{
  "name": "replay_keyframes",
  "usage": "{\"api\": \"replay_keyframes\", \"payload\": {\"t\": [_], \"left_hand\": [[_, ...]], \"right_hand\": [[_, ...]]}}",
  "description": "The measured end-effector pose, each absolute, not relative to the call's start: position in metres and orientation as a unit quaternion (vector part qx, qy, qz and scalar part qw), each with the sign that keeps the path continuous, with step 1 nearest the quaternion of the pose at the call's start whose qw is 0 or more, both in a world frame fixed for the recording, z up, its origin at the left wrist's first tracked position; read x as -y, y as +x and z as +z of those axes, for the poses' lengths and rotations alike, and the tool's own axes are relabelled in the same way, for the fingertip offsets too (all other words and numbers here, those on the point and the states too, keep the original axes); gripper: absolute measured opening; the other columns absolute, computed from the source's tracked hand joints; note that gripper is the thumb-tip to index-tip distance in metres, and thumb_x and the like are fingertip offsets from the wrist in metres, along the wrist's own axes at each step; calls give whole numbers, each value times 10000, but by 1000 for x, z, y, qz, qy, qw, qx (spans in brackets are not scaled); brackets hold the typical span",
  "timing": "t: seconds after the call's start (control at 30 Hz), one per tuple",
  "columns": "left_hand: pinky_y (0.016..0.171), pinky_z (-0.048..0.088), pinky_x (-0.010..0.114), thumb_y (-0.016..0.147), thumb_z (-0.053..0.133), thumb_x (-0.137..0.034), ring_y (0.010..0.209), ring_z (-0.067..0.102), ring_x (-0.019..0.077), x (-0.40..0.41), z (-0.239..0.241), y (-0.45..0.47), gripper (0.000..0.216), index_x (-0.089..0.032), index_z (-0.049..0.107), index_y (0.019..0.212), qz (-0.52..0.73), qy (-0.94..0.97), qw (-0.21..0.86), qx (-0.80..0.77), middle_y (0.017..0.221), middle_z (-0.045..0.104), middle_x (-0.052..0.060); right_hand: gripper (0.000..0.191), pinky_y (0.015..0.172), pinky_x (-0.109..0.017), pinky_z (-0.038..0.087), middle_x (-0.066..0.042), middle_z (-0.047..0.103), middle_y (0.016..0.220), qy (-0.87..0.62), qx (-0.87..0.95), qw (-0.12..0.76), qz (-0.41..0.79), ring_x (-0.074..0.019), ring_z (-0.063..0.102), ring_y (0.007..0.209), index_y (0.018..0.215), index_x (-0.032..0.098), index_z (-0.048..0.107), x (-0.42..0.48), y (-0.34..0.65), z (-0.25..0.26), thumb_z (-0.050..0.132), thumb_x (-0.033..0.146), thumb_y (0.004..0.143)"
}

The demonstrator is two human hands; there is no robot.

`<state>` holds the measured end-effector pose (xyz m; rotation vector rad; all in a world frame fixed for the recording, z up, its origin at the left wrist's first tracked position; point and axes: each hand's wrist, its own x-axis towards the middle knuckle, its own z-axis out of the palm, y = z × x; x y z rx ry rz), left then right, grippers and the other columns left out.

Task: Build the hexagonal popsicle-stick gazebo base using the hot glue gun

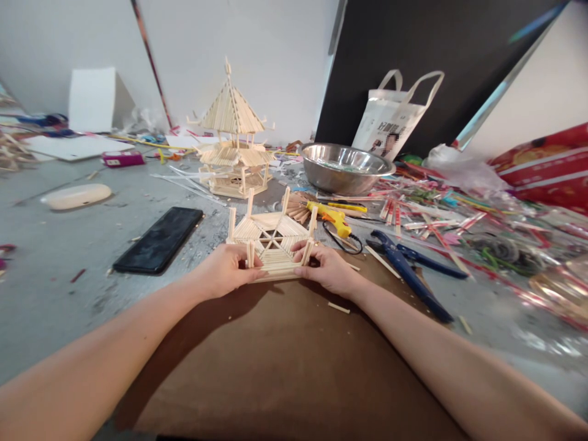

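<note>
Between my hands is a six-sided wooden stick frame, with radial sticks meeting at its middle and short upright posts at its corners. My left hand grips its near left corner, thumb along the front edge and fingers behind the post. My right hand pinches the near right corner beside another post. Just behind the frame lies a yellow hot glue gun. Farther back stands a tiered stick pagoda with a pointed roof.
A brown board lies under my forearms. To the left are a black phone and a white oval case. Blue-handled cutters, a metal bowl, a white bag and scattered stick wrappers fill the right.
</note>
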<state>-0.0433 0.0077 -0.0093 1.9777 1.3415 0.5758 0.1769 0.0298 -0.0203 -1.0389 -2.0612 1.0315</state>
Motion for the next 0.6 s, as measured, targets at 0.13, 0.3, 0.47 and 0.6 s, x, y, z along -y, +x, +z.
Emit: {"api": "replay_keyframes", "payload": {"t": [0.13,0.3,0.47,0.6], "left_hand": [[549,381,209,671,527,-350,574,496,98,-8,-10,-44,203,-156,576,701,220,760,334,-513,662,550,-17],[535,376,206,678,519,-368,570,497,99,-9,-10,-44,224,-153,577,702,219,767,331,-504,664,550,-13],[553,384,205,672,528,-365,605,513,108,-9,-10,-44,217,-157,583,699,220,767,325,-508,672,559,-13],[520,375,200,678,522,-368,555,495,95,-8,-10,-44,221,-158,581,705,218,766,334,-505,655,553,-19]], "right_hand": [[100,809,-308,368,-56,519,984,-392,778,302,388,-165,505,927,691,153,565,-30,177,-21,615,215,631],[96,814,-310,366,-61,522,989,-391,778,302,387,-166,508,926,693,152,569,-31,177,-21,614,211,632],[98,811,-309,369,-50,525,988,-391,779,303,385,-165,508,923,698,158,575,-30,177,-21,617,216,631],[89,809,-311,369,-50,523,993,-389,777,305,389,-164,509,920,689,158,572,-30,177,-21,612,214,633]]}}
